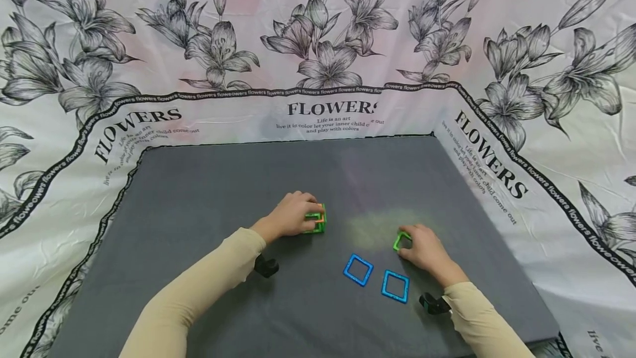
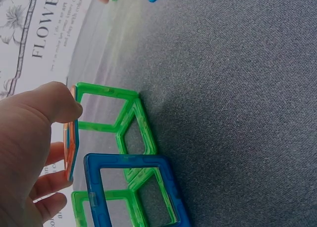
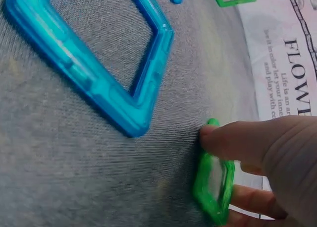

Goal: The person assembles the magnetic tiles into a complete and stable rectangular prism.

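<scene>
My left hand (image 1: 293,214) grips a small built shape of magnetic tiles (image 1: 320,229) on the grey table. In the left wrist view, thumb and fingers pinch its orange tile (image 2: 71,142), with open green square tiles (image 2: 106,90) joined beyond it and a blue square tile (image 2: 129,160) on the near side. Over to the right, my right hand (image 1: 428,247) pinches a single green square tile (image 1: 396,243) between thumb and fingers. The right wrist view shows this green tile tilted up on edge, close to the table surface.
Two blue square tiles lie flat between the hands: one on the left (image 1: 349,263), one nearer the right wrist (image 1: 395,298). The grey table (image 1: 223,181) is bordered by white flower-printed cloth (image 1: 238,120) behind and at both sides. Each wrist carries a black device (image 1: 266,267).
</scene>
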A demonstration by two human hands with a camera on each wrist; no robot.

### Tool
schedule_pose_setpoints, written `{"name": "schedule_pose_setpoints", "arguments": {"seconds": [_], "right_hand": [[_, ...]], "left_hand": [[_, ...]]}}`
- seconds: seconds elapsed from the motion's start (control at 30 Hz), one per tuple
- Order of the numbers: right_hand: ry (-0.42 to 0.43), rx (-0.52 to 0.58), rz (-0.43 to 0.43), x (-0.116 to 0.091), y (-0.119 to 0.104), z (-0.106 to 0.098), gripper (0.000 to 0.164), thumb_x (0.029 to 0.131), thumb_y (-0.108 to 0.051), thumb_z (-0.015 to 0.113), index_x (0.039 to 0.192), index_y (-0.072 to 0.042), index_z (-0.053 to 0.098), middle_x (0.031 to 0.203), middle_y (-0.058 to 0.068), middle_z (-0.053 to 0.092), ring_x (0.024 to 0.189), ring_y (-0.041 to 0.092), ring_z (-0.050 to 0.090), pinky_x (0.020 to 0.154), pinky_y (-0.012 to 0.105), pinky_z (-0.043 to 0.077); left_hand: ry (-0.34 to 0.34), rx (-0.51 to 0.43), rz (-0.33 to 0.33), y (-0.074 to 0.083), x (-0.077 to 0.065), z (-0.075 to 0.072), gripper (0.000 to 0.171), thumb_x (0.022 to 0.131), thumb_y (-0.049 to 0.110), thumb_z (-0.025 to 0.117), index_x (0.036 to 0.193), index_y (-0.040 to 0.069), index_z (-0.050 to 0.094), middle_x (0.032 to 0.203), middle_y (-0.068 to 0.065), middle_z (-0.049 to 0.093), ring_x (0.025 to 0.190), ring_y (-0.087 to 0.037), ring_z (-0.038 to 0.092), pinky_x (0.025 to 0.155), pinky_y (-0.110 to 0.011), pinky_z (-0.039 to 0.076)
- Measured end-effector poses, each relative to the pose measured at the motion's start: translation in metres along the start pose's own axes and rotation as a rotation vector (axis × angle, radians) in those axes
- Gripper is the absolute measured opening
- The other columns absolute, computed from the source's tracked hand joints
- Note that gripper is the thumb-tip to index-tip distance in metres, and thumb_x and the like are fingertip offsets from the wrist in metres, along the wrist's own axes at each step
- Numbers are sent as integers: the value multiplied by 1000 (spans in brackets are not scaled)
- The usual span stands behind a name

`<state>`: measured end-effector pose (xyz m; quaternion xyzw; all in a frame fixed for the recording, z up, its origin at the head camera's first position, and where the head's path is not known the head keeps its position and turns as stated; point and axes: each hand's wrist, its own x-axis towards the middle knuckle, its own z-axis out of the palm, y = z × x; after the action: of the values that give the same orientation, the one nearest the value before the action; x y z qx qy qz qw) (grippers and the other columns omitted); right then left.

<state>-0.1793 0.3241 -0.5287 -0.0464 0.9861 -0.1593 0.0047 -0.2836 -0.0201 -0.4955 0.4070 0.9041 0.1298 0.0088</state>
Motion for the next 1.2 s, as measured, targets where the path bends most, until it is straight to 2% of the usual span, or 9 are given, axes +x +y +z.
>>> {"name": "schedule_pose_setpoints", "arguments": {"seconds": [0.1, 0.33, 0.57, 0.77, 0.8, 0.87, 0.97, 1.1, 1.2], "right_hand": [[42, 12, -17, 0, -1, 2, 40, 83, -16, 80, 118, 1, 71, 108, 22, 70, 93, 36, 65, 77, 53, 54], [133, 47, -135, 2, -12, 8, 15, 92, -12, 73, 103, -2, 77, 103, 16, 76, 94, 35, 71, 80, 52, 58], [168, 122, -119, 13, -28, 8, 19, 98, -9, 65, 112, -3, 76, 104, 16, 78, 85, 28, 73, 74, 47, 59], [168, 190, -66, 22, -42, 13, 28, 96, -3, 61, 120, 0, 73, 105, 20, 77, 55, 11, 46, 54, 27, 39], [180, 205, -64, 24, -44, 16, 28, 95, -2, 61, 121, 0, 72, 105, 20, 77, 55, 12, 49, 53, 26, 39], [200, 253, -53, 26, -47, 19, 30, 93, 1, 60, 122, 2, 69, 106, 22, 76, 56, 17, 58, 52, 27, 42], [238, 311, -18, 32, -52, 24, 29, 90, 5, 58, 118, 2, 65, 108, 23, 75, 78, 29, 72, 61, 35, 53], [247, 387, 41, 45, -61, 28, 26, 91, 6, 58, 115, 0, 66, 109, 20, 74, 96, 35, 72, 74, 44, 57], [250, 430, 36, 56, -67, 30, 23, 94, 3, 61, 116, 0, 68, 111, 20, 75, 101, 36, 72, 80, 48, 59]], "left_hand": [[-3, -4, -4, -1, 0, -1, 36, 93, 22, 68, 128, 19, 73, 128, -11, 67, 106, -31, 61, 88, -48, 50], [3, -1, 2, -4, -1, 0, 36, 92, 22, 68, 128, 19, 74, 128, -11, 67, 104, -30, 62, 87, -47, 51], [-12, 7, -1, -5, -3, -1, 36, 93, 23, 68, 129, 20, 73, 129, -11, 67, 104, -30, 62, 87, -47, 51], [8, 11, 20, -6, -3, -1, 34, 94, 22, 68, 127, 18, 74, 130, -11, 68, 104, -31, 64, 85, -47, 52], [14, 8, 24, -6, -3, -1, 34, 93, 22, 69, 127, 18, 74, 130, -11, 69, 104, -31, 64, 84, -47, 52], [23, 4, 31, -6, -3, 0, 34, 93, 22, 69, 126, 17, 74, 130, -11, 69, 104, -31, 65, 84, -47, 52], [28, -5, 29, -6, -3, 0, 33, 92, 22, 70, 125, 17, 74, 129, -11, 69, 103, -31, 65, 83, -46, 52], [26, -14, 18, -6, -3, -1, 33, 92, 21, 70, 124, 16, 75, 129, -11, 69, 104, -31, 65, 84, -47, 52], [24, -15, 15, -5, -3, -1, 33, 91, 20, 70, 124, 15, 75, 128, -11, 69, 105, -32, 65, 86, -48, 52]]}}
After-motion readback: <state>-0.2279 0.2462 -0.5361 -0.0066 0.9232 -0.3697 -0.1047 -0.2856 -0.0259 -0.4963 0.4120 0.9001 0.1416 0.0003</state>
